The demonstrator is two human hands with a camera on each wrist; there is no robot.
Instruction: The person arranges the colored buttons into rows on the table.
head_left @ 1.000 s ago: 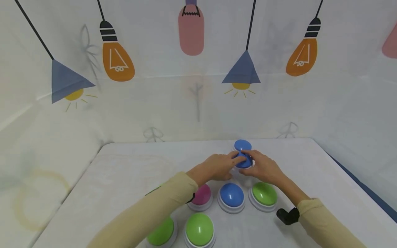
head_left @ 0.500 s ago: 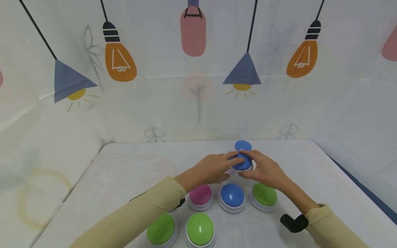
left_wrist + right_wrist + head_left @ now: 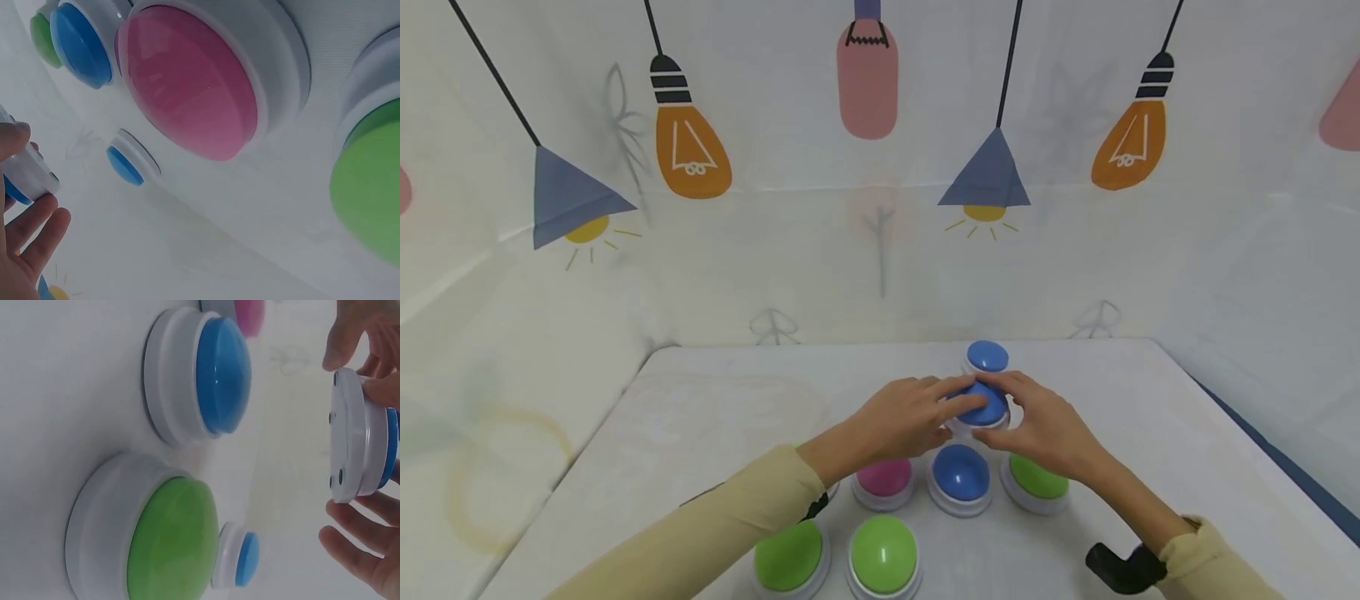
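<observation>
Both hands hold one blue push button (image 3: 983, 404) with a round white base, up above the far right part of the table. My left hand (image 3: 898, 421) grips its left side, fingers reaching over the dome. From the right, my right hand (image 3: 1048, 421) holds it between thumb and fingers. In the right wrist view the held button's white base (image 3: 350, 437) is tipped on edge, its underside showing small dark dots. Another blue button (image 3: 987, 356) sits just behind. Nearer stand a pink button (image 3: 884, 477), a blue button (image 3: 961, 473) and a green button (image 3: 1037, 477).
Two more green buttons, a left one (image 3: 788, 557) and a right one (image 3: 883, 554), stand at the near edge of view. My left sleeve (image 3: 700, 525) hides part of the row. A white wall sheet (image 3: 775, 250) printed with lamps rises behind the table (image 3: 700, 400).
Both hands have drawn the held blue button slightly nearer and down in view, away from the blue button behind it. The buttons on the table stay in place.
</observation>
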